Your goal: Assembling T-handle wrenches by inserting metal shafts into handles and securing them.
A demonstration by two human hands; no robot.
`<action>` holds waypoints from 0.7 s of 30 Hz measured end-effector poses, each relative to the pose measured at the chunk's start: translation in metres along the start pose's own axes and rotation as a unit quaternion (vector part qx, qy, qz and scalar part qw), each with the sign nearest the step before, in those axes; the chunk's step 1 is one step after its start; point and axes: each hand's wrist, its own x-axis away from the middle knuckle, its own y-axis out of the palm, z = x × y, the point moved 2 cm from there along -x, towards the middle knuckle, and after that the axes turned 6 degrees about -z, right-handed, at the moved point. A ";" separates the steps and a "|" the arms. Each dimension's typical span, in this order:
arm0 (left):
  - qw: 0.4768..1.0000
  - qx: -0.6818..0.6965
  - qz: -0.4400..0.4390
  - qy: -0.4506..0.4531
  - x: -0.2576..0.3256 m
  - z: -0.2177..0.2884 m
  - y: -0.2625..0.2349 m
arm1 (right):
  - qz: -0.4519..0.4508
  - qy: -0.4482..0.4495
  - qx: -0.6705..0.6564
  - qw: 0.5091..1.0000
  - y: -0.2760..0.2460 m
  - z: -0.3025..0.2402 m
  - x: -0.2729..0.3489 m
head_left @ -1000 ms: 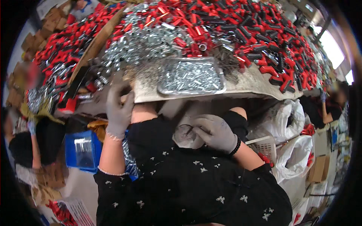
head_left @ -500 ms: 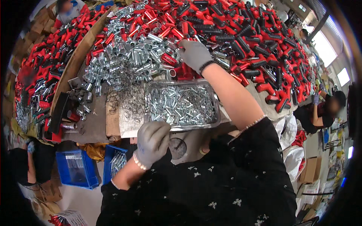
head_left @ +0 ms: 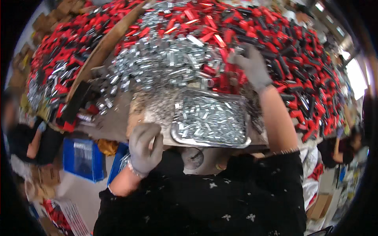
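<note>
Left hand [head_left: 145, 151], grey-gloved, loosely curled at near left corner of shallow rectangular metal tray [head_left: 176, 138] heaped with small silver metal pieces [head_left: 210, 120]; grip on rim impossible to tell. Right hand [head_left: 252, 67], grey-gloved, fingers spread, reaching beyond tray into pile of red and black plastic sleeves [head_left: 283, 47]. Tray overhanging table's near edge: likely to tip and spill if bumped by right forearm.

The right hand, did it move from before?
Yes. The right hand went from near the body, up past the metal tray, onto the red pieces.
</note>
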 end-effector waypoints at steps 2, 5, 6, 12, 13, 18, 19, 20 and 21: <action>0.997 -0.062 0.008 -0.039 -0.003 -0.009 -0.013 | 0.081 0.038 -0.037 0.995 -0.008 -0.033 0.051; 0.997 -0.008 0.015 -0.074 0.007 -0.005 -0.026 | 0.039 0.057 -0.067 0.995 0.006 -0.060 0.125; 0.998 0.008 -0.014 -0.067 0.014 0.005 -0.028 | 0.015 0.092 -0.076 0.993 0.018 -0.061 0.146; 0.962 0.010 -0.209 -0.176 0.097 0.007 -0.032 | -0.169 0.256 -0.283 0.909 0.080 -0.023 0.276; 0.956 -0.026 -0.143 -0.257 0.133 -0.016 -0.042 | -0.194 0.258 -0.321 0.890 0.095 -0.023 0.288; 0.754 -0.182 0.081 -0.626 0.380 -0.145 -0.111 | -0.178 0.377 -0.336 0.844 0.149 0.016 0.317; 0.721 -0.177 0.042 -0.668 0.439 -0.164 -0.114 | -0.214 0.277 -0.194 0.917 0.159 0.014 0.316; 0.690 -0.166 0.001 -0.704 0.486 -0.180 -0.109 | -0.240 0.160 -0.046 0.956 0.170 0.013 0.313; 0.698 -0.153 -0.035 -0.698 0.504 -0.185 -0.094 | -0.253 0.113 0.017 0.961 0.171 0.031 0.323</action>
